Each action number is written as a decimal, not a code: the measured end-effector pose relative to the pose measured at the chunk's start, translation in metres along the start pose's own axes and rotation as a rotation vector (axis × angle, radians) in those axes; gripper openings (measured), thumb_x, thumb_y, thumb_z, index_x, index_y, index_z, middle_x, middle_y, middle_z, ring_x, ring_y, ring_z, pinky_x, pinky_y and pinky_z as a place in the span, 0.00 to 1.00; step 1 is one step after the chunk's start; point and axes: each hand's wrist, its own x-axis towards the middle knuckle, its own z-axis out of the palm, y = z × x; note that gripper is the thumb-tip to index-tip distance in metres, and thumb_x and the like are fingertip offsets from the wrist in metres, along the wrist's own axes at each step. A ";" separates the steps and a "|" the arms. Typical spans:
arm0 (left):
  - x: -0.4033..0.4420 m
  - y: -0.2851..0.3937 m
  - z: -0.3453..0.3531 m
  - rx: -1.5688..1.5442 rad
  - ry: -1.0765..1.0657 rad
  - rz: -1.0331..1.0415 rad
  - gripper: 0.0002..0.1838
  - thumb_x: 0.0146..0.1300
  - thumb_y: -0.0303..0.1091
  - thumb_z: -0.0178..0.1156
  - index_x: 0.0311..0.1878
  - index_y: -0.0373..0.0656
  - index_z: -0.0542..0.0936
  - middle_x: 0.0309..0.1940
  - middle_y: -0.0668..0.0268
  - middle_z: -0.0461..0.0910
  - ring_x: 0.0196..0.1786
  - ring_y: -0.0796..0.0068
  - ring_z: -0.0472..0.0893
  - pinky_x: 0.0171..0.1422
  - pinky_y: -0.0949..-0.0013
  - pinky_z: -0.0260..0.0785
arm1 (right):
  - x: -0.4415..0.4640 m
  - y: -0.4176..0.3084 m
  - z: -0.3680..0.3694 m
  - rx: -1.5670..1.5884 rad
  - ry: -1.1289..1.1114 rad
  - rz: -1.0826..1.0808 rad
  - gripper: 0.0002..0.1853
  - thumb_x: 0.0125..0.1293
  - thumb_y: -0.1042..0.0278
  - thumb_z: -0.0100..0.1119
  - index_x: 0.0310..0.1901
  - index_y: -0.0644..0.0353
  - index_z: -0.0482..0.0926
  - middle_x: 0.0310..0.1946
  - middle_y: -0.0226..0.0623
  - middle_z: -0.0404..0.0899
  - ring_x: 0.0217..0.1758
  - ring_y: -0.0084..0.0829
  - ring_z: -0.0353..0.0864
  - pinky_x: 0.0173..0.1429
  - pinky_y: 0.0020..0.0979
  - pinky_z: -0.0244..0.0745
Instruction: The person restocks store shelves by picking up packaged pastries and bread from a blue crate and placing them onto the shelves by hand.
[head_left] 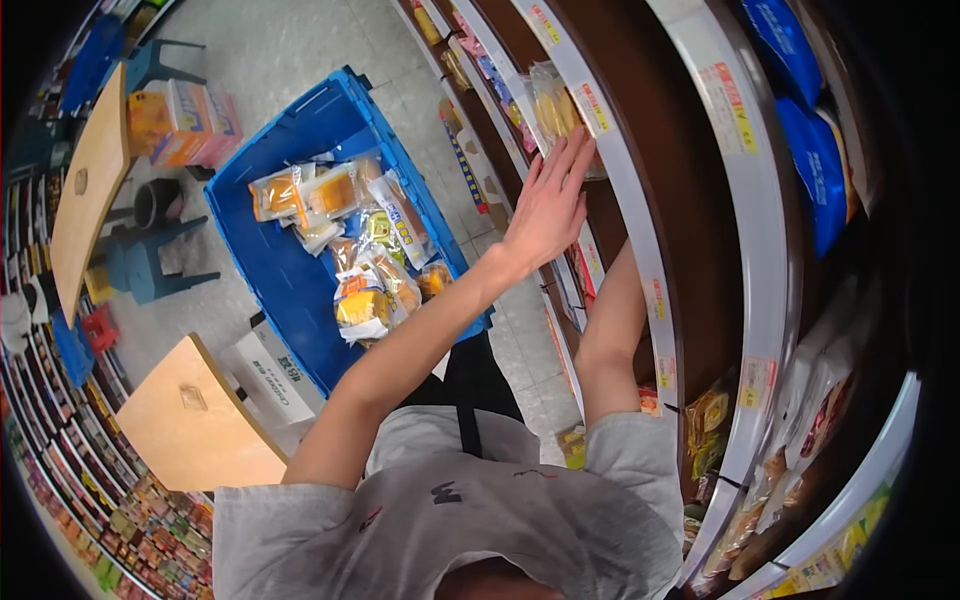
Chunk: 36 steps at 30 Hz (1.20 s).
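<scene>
My left hand (548,205) reaches across to the shelf unit, its fingers stretched out and lying flat. The fingertips touch or nearly touch the lower end of a clear bag of yellowish bread (553,105) at the shelf's front. My right forearm (612,335) goes in behind a white shelf edge (645,235), which hides the right hand. To the left stands a blue crate (290,300) holding several wrapped breads and cakes, among them a yellow packaged bread (362,305) and a long white packet (402,215).
Price labels (735,105) line the shelf edges. Blue bags (815,170) sit on a shelf at the far right. Left of the crate are a wooden tabletop (200,420), a white carton (268,375), a blue stool (165,262) and an orange-and-pink box (195,120).
</scene>
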 end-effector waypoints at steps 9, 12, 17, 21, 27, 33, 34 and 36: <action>-0.054 -0.021 0.011 -0.160 -0.013 -0.115 0.35 0.59 0.19 0.55 0.73 0.43 0.65 0.79 0.54 0.54 0.79 0.48 0.58 0.81 0.51 0.55 | 0.008 0.000 -0.013 -0.178 0.037 -0.040 0.17 0.76 0.59 0.53 0.57 0.61 0.77 0.51 0.41 0.81 0.53 0.31 0.80 0.58 0.33 0.77; -0.115 -0.038 -0.009 -0.263 0.017 -0.272 0.33 0.59 0.18 0.54 0.70 0.43 0.69 0.78 0.54 0.56 0.77 0.48 0.61 0.79 0.54 0.58 | 0.011 -0.002 -0.025 -0.248 0.063 -0.058 0.17 0.76 0.59 0.53 0.57 0.61 0.76 0.51 0.41 0.81 0.53 0.31 0.80 0.58 0.33 0.76; -0.224 -0.100 -0.060 -0.156 0.078 -0.494 0.27 0.59 0.16 0.54 0.63 0.42 0.73 0.69 0.53 0.69 0.71 0.48 0.69 0.76 0.56 0.62 | -0.017 -0.005 -0.031 -0.400 0.114 -0.154 0.17 0.76 0.59 0.53 0.58 0.60 0.76 0.51 0.40 0.81 0.53 0.31 0.80 0.58 0.33 0.76; -0.283 -0.163 -0.076 -0.221 0.331 -0.744 0.23 0.62 0.18 0.54 0.62 0.40 0.74 0.61 0.56 0.76 0.65 0.58 0.76 0.67 0.61 0.69 | -0.093 -0.006 -0.040 -0.465 0.065 -0.241 0.17 0.76 0.58 0.53 0.58 0.60 0.76 0.51 0.40 0.81 0.53 0.31 0.80 0.58 0.33 0.76; -0.181 -0.128 -0.074 -0.640 0.419 -0.663 0.16 0.71 0.22 0.53 0.61 0.39 0.75 0.59 0.61 0.77 0.63 0.68 0.77 0.65 0.65 0.71 | -0.231 0.003 -0.001 -0.375 -0.114 -0.110 0.18 0.74 0.59 0.58 0.58 0.59 0.75 0.51 0.37 0.80 0.53 0.28 0.79 0.60 0.34 0.73; -0.200 -0.129 -0.072 -0.389 0.396 -0.613 0.12 0.67 0.22 0.57 0.53 0.39 0.79 0.55 0.56 0.77 0.59 0.57 0.78 0.61 0.62 0.74 | -0.347 0.026 0.051 -0.685 -0.561 0.011 0.10 0.76 0.72 0.55 0.54 0.63 0.78 0.42 0.35 0.82 0.44 0.23 0.80 0.51 0.25 0.76; -0.218 -0.135 -0.075 -0.406 0.364 -0.703 0.12 0.66 0.24 0.58 0.53 0.39 0.79 0.54 0.54 0.77 0.59 0.54 0.78 0.63 0.61 0.73 | -0.361 0.031 0.056 -0.771 -0.684 0.022 0.10 0.76 0.72 0.55 0.54 0.64 0.78 0.42 0.35 0.83 0.43 0.23 0.81 0.50 0.25 0.76; -0.281 -0.171 -0.073 -0.245 0.242 -0.804 0.14 0.65 0.26 0.60 0.53 0.39 0.79 0.53 0.52 0.77 0.59 0.51 0.77 0.64 0.59 0.72 | -0.383 0.055 0.061 -0.751 -0.932 0.185 0.11 0.74 0.75 0.56 0.55 0.65 0.78 0.44 0.38 0.85 0.47 0.25 0.84 0.52 0.27 0.79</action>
